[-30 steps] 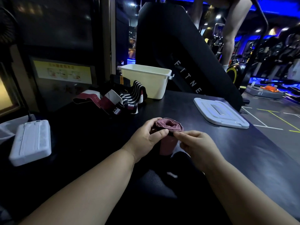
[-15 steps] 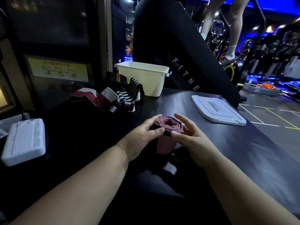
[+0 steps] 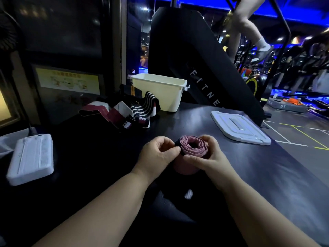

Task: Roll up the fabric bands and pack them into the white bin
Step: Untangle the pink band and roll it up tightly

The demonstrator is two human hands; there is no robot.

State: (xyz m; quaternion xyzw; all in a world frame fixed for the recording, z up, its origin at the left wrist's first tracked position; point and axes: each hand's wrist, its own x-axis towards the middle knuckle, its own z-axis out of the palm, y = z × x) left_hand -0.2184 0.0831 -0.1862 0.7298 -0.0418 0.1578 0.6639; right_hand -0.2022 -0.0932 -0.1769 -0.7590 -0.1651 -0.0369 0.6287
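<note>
My left hand [image 3: 158, 154] pinches the rolled pink band [image 3: 193, 147] and my right hand [image 3: 208, 157] curls round it so the coil cannot spring loose, above the table's [image 3: 240, 175] near edge, well short of the white bin [image 3: 160, 93] at the far edge.

Dark table [image 3: 192, 120] carries: white bin [image 3: 160, 94] upper centre, loose bands [image 3: 128, 113] beside its left, lid [image 3: 238, 127] right, white box [image 3: 30, 159] far left.

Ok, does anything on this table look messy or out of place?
Nothing looks spilled or damaged. The unrolled bands lie in a tangled heap left of the bin, and the lid lies flat on the table, apart from the bin to its right. The pink roll looks loose, with an open core.
</note>
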